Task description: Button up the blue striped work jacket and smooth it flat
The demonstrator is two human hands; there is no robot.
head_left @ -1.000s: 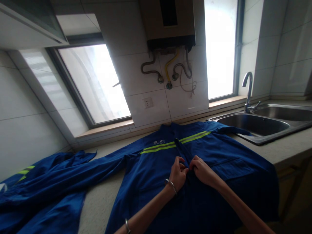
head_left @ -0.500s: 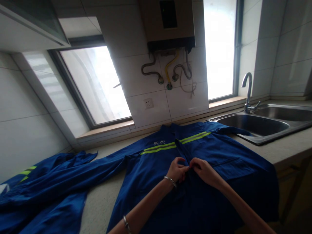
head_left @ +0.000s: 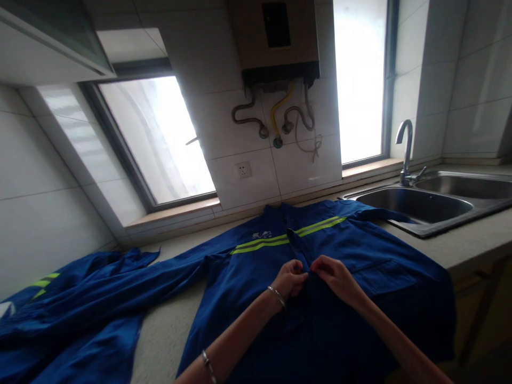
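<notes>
The left hand and right hand met fingertip to fingertip, each pinching one edge of the blue jacket front. The jacket lay flat on the counter beneath them, keeping both edges aligned.

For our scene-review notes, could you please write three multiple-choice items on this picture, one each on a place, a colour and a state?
1. Where do both hands meet on the jacket?
A. At the front opening, below the stripe
B. On the far sleeve
C. At the collar

2. What colour is the stripe across the chest?
A. Red
B. Yellow-green
C. White

3. How does the jacket lie?
A. Hung on a hook
B. Rolled into a ball
C. Spread flat on the counter, front up

Answers:
1 A: the left hand and right hand pinch the cloth together at the middle seam, just below the stripe.
2 B: the band is bright yellow-green against the blue cloth.
3 C: the body lies open and flat beside the sink, with one sleeve stretched out to the left.
</notes>
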